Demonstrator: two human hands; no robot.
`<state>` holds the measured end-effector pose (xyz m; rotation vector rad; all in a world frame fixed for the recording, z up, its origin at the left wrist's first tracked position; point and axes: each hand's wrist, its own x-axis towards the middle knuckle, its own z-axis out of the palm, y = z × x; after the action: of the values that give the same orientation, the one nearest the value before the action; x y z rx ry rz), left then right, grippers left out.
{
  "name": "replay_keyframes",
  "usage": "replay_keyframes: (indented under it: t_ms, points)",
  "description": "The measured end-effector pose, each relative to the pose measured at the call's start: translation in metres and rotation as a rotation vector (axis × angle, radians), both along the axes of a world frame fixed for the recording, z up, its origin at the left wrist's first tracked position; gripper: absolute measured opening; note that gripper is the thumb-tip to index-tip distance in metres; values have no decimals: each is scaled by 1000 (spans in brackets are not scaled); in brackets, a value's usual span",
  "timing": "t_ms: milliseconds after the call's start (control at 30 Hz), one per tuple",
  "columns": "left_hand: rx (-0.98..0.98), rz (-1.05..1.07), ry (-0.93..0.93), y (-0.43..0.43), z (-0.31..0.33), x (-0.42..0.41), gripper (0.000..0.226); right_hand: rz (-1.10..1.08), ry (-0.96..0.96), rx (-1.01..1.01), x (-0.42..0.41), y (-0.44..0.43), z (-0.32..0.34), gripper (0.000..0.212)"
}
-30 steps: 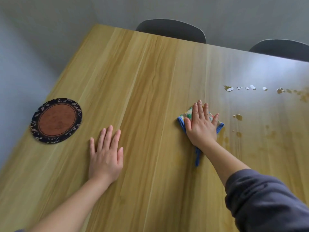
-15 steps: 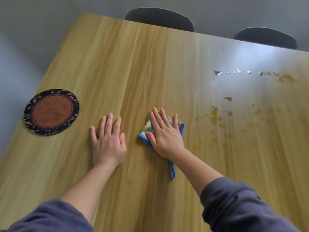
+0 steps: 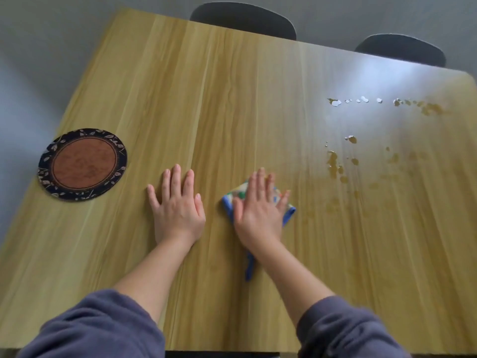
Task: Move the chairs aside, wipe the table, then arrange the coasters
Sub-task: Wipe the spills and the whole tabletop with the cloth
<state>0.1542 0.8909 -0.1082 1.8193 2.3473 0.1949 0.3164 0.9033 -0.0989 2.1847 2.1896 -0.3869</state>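
Note:
My right hand [image 3: 259,213] lies flat on a folded cloth [image 3: 288,212] with a blue edge, pressing it onto the wooden table [image 3: 232,104]; a blue corner of the cloth trails back under my wrist. My left hand [image 3: 176,206] rests flat on the bare wood just left of it, fingers apart, holding nothing. A round coaster [image 3: 82,164], brown in the middle with a dark leaf-patterned rim, lies near the table's left edge. Spilled drops and wet smears [image 3: 335,164] spread over the right part of the table.
Two dark chair backs [image 3: 245,19] [image 3: 401,49] show behind the table's far edge. Grey floor runs along the left side. A row of small droplets [image 3: 361,100] sits in the glare at the far right.
My right hand slid the cloth leftward from beside the spill toward my left hand, then slightly back to the right. My left hand stayed planted. The camera view shifted.

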Motion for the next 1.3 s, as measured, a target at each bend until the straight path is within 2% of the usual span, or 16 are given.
replay_keyframes:
  t_ms: [67,133,300,433,600,733,800,933,1067,1200,1300]
  points:
    - [7,-5,2,-1,0,-1,56,134,4,-9,-8,-17,-2,70]
    - [11,-7,-5,0,0,0,56,177,16,-8,10,-13,-3,70]
    - [8,1,-4,1,0,1,56,-184,-48,-50,87,8,-2,69]
    - [7,6,4,1,2,1,56,-319,-27,-25,71,-3,-3,67]
    - [6,2,12,1,3,2,56,-5,8,26,-3,-57,-6,72]
    - [4,-1,28,-1,4,2,56,210,18,16,1,-75,-6,70]
    - [4,2,21,-1,4,2,56,149,6,21,24,-69,-9,72]
    - [3,-2,22,0,5,2,55,-190,-52,-18,78,-57,-10,71]
    - [19,-6,29,0,2,1,55,-340,-21,-35,65,-71,-3,75]
    - [33,-4,34,0,0,2,55,-78,4,25,-9,-118,-5,75]
    - [36,-9,39,-1,1,3,55,114,42,33,-32,-141,-9,72]
